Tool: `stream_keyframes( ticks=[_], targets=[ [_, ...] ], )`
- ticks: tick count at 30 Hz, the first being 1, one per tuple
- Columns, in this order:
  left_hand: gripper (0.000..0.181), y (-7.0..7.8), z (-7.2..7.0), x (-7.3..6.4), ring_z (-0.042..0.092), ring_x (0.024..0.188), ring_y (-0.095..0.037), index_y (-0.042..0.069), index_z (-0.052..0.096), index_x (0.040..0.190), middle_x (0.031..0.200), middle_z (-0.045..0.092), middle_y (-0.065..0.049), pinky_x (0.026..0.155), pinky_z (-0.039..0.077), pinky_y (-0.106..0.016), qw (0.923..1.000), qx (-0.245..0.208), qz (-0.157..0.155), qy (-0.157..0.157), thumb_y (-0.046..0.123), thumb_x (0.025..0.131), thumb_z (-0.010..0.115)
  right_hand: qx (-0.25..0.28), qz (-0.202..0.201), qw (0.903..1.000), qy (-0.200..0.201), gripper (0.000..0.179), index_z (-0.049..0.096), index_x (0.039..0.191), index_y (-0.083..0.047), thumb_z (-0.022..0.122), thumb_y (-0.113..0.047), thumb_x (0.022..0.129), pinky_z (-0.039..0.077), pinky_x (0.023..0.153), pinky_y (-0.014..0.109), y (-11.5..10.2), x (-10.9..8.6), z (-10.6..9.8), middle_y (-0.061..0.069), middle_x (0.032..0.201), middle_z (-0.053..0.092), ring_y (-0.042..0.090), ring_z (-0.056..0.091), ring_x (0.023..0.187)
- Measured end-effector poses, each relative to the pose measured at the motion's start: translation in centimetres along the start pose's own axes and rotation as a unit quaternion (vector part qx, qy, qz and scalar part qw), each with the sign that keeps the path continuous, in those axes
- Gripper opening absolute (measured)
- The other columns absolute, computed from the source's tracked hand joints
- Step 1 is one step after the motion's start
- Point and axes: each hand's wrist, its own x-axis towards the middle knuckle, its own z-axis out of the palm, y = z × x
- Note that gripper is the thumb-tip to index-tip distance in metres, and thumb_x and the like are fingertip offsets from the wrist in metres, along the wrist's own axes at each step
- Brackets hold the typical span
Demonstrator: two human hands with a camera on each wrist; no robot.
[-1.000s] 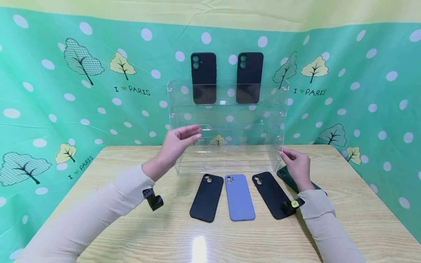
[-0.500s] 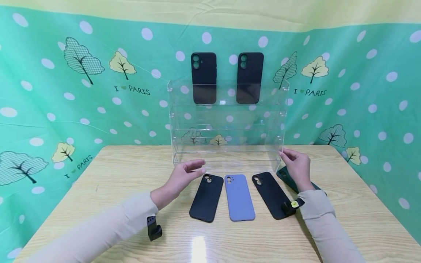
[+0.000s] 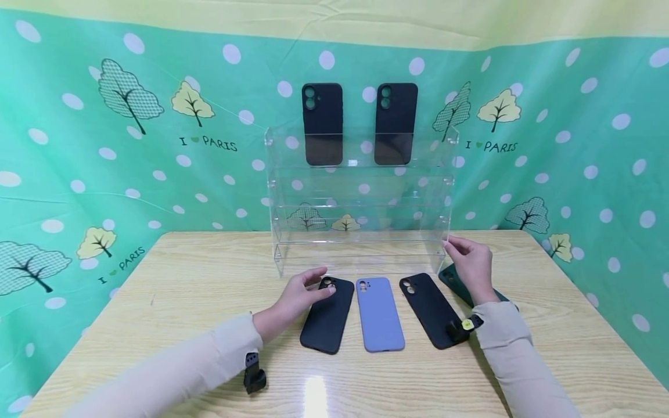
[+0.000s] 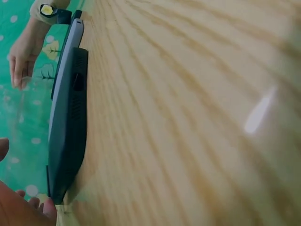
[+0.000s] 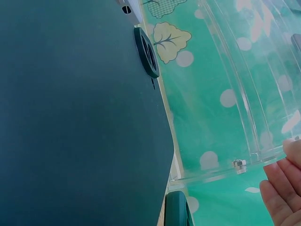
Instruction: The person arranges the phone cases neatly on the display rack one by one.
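Six phone cases (image 3: 381,316), one clear rack (image 3: 360,203), two wrist cameras (image 3: 254,381), one table (image 3: 209,273)

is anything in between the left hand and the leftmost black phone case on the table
Nothing visible: the left hand is right at the black case, thumb over its camera end. The blue case lies on the other side.

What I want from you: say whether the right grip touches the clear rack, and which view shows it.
Touching. The right wrist view shows it: the right grip pinches the side edge of the clear rack, with no gap visible at the thumb.
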Motion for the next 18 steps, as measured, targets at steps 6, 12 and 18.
stream_keyframes(
  ticks=[6, 12, 18],
  targets=[
    [0.058, -0.9, 0.1, 0.4, 0.041, 0.129, -0.039, -0.009, 0.045, 0.134, 0.136, 0.046, -0.026, 0.107, 0.037, -0.044, 0.9997, 0.016, 0.013, 0.011, 0.006, 0.084, 0.069, 0.010, -0.002, 0.9999, -0.007, 0.034, 0.072, 0.108, -0.007, 0.070, -0.033, 0.085, 0.046, 0.048, 0.015, 1.3, 0.5, 0.1, 0.011, 0.097, 0.072, 0.003, 0.062, 0.075],
    [0.061, -1.3, 0.3, 0.8, 0.046, 0.125, -0.034, -0.006, 0.047, 0.133, 0.133, 0.051, -0.023, 0.105, 0.040, -0.043, 0.9958, 0.088, 0.017, 0.020, 0.010, 0.081, 0.074, -0.001, 0.012, 0.9999, 0.008, 0.033, 0.070, 0.107, 0.001, 0.069, -0.026, 0.087, 0.046, 0.058, 0.005, -1.8, -0.6, -0.1, 0.020, 0.100, 0.070, 0.000, 0.060, 0.074],
    [0.069, -1.1, 0.6, 0.6, 0.045, 0.127, -0.034, -0.005, 0.042, 0.137, 0.138, 0.046, -0.022, 0.104, 0.041, -0.043, 0.9910, 0.133, 0.018, -0.002, 0.013, 0.079, 0.076, -0.016, 0.019, 0.9997, -0.003, 0.031, 0.069, 0.109, 0.001, 0.067, -0.022, 0.088, 0.046, 0.059, 0.004, -2.3, -0.7, -0.3, 0.020, 0.103, 0.069, -0.012, 0.054, 0.071]
  ],
)
